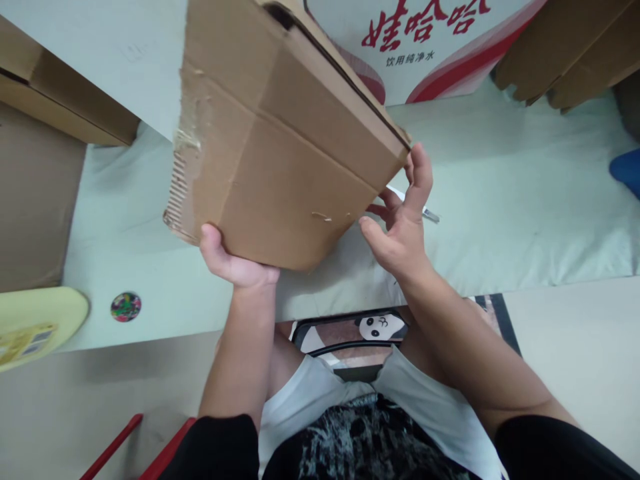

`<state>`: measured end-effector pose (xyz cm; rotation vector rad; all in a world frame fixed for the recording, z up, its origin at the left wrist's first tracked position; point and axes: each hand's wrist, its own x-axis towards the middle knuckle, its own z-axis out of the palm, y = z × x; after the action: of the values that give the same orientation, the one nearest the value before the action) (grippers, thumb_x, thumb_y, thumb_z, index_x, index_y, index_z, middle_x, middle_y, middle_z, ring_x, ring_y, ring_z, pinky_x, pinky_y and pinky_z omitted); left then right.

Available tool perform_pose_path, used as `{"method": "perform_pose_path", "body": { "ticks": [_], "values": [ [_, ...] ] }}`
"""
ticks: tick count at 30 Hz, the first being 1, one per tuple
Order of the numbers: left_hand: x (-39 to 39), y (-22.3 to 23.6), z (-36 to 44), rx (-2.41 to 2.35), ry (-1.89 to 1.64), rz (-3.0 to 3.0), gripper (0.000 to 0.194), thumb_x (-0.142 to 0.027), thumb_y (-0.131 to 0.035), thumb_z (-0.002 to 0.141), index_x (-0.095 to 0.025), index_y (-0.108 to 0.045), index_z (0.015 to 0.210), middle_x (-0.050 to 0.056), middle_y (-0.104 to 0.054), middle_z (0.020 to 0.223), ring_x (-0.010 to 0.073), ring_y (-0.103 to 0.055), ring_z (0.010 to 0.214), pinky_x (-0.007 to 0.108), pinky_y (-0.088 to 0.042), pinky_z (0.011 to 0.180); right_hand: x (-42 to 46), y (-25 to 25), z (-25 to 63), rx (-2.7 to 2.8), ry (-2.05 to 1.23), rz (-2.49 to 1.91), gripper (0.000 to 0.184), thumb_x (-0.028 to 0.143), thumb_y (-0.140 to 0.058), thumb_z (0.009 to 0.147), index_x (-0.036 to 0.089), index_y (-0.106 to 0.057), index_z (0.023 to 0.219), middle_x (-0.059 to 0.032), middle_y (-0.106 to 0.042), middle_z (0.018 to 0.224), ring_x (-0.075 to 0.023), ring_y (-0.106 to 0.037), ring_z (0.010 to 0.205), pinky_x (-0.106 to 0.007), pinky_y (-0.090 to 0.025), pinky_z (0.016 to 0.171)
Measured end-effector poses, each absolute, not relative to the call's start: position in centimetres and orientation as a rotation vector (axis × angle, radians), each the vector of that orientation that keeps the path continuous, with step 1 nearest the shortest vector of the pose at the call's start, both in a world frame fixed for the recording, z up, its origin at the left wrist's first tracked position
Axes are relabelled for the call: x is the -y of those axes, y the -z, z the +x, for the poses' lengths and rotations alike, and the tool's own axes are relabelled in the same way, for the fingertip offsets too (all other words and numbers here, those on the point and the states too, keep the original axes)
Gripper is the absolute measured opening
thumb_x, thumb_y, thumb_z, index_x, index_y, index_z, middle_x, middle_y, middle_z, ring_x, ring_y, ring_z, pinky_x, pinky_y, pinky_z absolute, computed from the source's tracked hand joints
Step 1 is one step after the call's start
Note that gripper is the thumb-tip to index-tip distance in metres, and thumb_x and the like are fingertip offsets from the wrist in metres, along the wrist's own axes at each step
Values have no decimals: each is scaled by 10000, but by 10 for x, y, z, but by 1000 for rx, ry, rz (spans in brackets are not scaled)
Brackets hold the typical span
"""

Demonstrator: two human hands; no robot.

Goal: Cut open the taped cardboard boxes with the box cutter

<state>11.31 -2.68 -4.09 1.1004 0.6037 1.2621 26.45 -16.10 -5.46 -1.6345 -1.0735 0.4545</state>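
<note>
A folded piece of brown cardboard (pixel 295 160), perhaps a flattened box, is tilted up in front of me. Its left edge is torn, with bare corrugation and bits of tape showing. My left hand (pixel 237 263) grips the lower left edge, thumb on the near face and fingers hidden underneath. At the right corner is my right hand (pixel 400 227), its thumb and fingers apart. One fingertip meets the corner there, and other fingers are partly behind the cardboard. Just beyond that hand shows a thin white object with a metal tip (pixel 431 215); whether it lies on the cloth or is touched is unclear.
A pale green cloth (pixel 500 200) covers the table. Behind stands a white carton with red lettering (pixel 450 60). More cardboard is at the left (pixel 35 193) and upper right (pixel 565 53). A round colourful sticker (pixel 126 307) and a yellow object (pixel 40 323) are front left.
</note>
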Motion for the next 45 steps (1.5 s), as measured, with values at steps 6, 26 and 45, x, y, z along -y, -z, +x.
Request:
{"method": "perform_pose_path", "body": {
  "ticks": [6, 26, 45],
  "values": [
    [30, 43, 113, -683, -1304, 1132, 631, -802, -606, 779, -335, -693, 1193, 33, -708, 1381, 365, -507, 1502, 506, -543, 1183, 159, 57, 254, 1022, -26, -1654, 697, 386, -664, 856, 419, -366, 1486, -92, -187, 1632, -412, -365, 1516, -670, -501, 1119],
    [27, 51, 112, -633, -1287, 1075, 695, -784, -718, 709, -262, -706, 1167, 70, -737, 1299, 369, -565, 1435, 455, -542, 1151, 152, 69, 250, 1282, 510, -1752, 78, 313, -649, 904, 272, -714, 889, -77, -530, 1321, -299, -564, 1207, -535, -490, 1046],
    [21, 50, 104, -571, -1376, 1083, 500, -604, -786, 614, -261, -755, 975, 38, -756, 1253, 364, -528, 1477, 511, -487, 1224, 160, 75, 291, 993, -34, -1427, 502, 617, -562, 967, 303, -530, 1357, -90, -578, 1384, -301, -570, 1341, -577, -485, 1153]
  ]
}}
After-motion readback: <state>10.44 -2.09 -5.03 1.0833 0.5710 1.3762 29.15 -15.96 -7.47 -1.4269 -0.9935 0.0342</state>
